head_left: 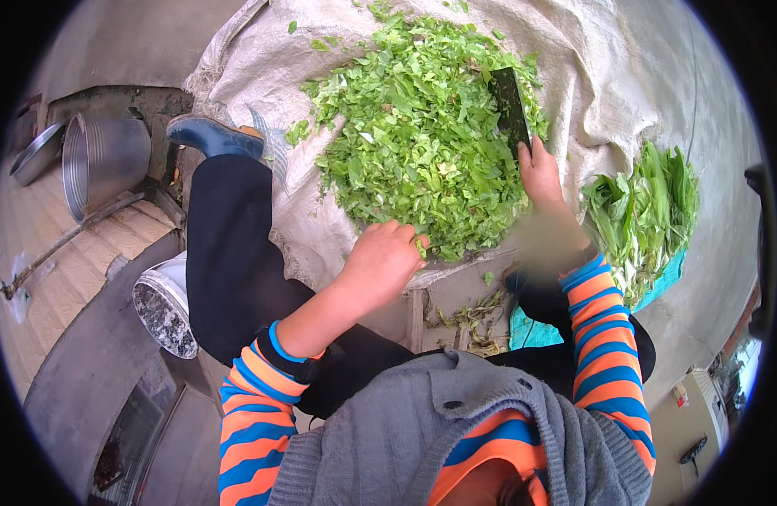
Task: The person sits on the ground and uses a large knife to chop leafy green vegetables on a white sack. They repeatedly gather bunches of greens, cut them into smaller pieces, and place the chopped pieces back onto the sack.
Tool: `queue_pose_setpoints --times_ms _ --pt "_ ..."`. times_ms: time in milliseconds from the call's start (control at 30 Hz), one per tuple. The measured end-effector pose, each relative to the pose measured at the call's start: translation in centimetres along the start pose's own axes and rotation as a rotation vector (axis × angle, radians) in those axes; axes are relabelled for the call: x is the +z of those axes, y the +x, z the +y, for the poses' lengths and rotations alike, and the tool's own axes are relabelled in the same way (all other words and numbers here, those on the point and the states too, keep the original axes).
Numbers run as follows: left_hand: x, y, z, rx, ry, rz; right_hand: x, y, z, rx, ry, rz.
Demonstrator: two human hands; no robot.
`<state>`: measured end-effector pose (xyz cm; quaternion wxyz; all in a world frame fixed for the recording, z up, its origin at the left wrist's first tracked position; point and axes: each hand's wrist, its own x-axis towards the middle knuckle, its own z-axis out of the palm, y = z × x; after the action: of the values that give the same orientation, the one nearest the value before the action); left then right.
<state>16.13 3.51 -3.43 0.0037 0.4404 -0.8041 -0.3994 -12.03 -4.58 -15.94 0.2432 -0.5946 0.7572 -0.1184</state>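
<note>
A wide heap of chopped green leaves lies on a pale woven sack cloth. My right hand is closed round the handle of a cleaver, whose dark, wide blade rests over the right side of the heap, with bits of green on it. At the near edge of the heap, my left hand is closed, fingers curled, with a bit of green leaf showing at the fingertips. How much leaf it holds is hidden by the hand.
Whole leafy greens lie in a bundle on a turquoise sheet at the right. A metal bucket and a white bucket stand at the left. Wilted stalks are on the floor before me, and my blue boot touches the cloth.
</note>
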Motion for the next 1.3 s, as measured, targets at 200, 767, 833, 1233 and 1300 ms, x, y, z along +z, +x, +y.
queue_pose_setpoints --times_ms 200,767,833,1233,1300 --pt "0.3 -0.4 -0.5 -0.015 0.05 -0.113 0.5 -2.1 -0.7 -0.09 -0.141 -0.414" --pt "-6.3 -2.4 -3.4 -0.322 0.199 0.309 3.9 -16.2 -0.2 -0.755 -0.338 -0.76" --pt "-6.1 -2.5 -3.5 -0.313 0.201 0.298 4.5 -15.6 0.0 -0.75 -0.385 -0.666" --pt "-6.2 -3.5 -3.3 -0.325 0.207 0.312 -1.0 -8.6 -3.2 -0.685 -0.255 -0.097" --pt "-6.2 -3.6 -3.1 -0.319 0.205 0.305 -0.9 -7.1 -3.6 -0.66 -0.176 -0.014"
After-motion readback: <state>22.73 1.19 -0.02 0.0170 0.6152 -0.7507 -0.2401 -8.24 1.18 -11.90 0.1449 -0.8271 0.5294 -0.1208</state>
